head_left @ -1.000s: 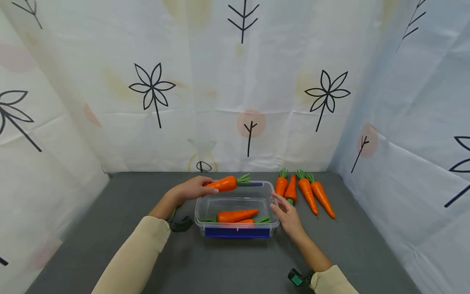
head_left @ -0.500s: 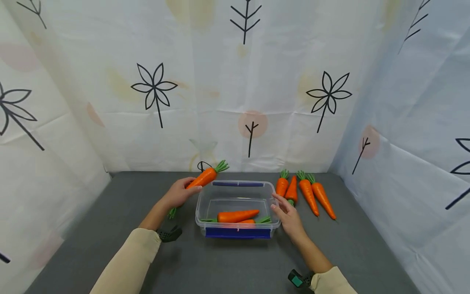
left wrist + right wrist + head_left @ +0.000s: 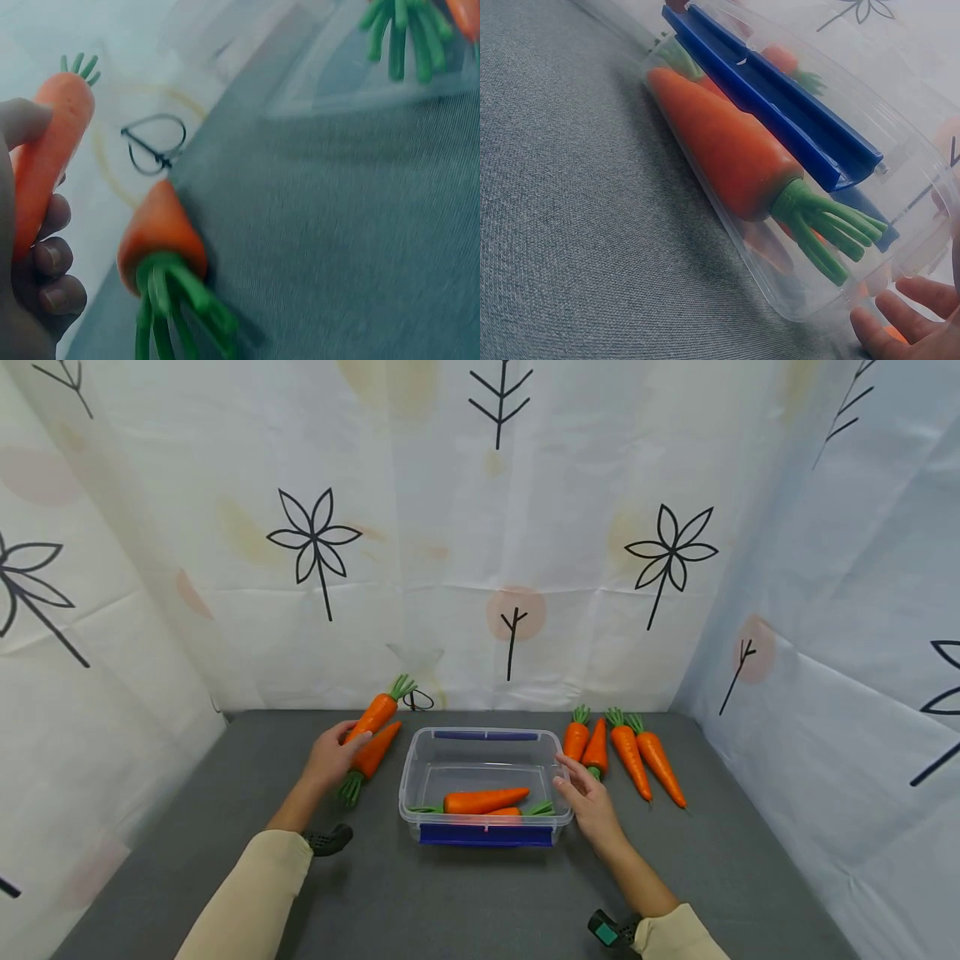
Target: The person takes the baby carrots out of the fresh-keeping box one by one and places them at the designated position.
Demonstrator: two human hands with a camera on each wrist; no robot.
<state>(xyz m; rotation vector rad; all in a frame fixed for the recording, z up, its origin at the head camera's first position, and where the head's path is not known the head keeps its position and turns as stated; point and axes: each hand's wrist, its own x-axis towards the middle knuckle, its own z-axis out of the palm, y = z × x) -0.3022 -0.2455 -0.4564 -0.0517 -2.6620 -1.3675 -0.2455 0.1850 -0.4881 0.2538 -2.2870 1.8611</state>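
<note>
Left hand (image 3: pixel 328 758) grips a carrot (image 3: pixel 375 716) left of the box (image 3: pixel 457 819)

The left hand's fingers (image 3: pixel 54 256) curl round the carrot, with the thumb against it near the leafy end. It is tilted in the air, leaves up and away from the person. A loose carrot (image 3: pixel 377 750) lies on the counter (image 3: pixel 480 902) between that hand and the box, leaves towards the person; in the left wrist view the two carrots are apart.

The right hand (image 3: pixel 592 802) rests at the box's right side, its fingers (image 3: pixel 896 319) loosely bent against that end and clasping nothing.

Inside the box, along its front wall, lie two carrots: an upper carrot (image 3: pixel 487 800) with leaves at the left end, and a lower carrot (image 3: pixel 727 154), partly hidden from the head view, with leaves at the right end. A blue clip (image 3: pixel 486 835) hangs at the box's front.

Right of the box, four carrots (image 3: pixel 631 762) lie side by side, one with its leaves towards the person. Behind the box hangs a patterned sheet (image 3: pixel 427 468).
</note>
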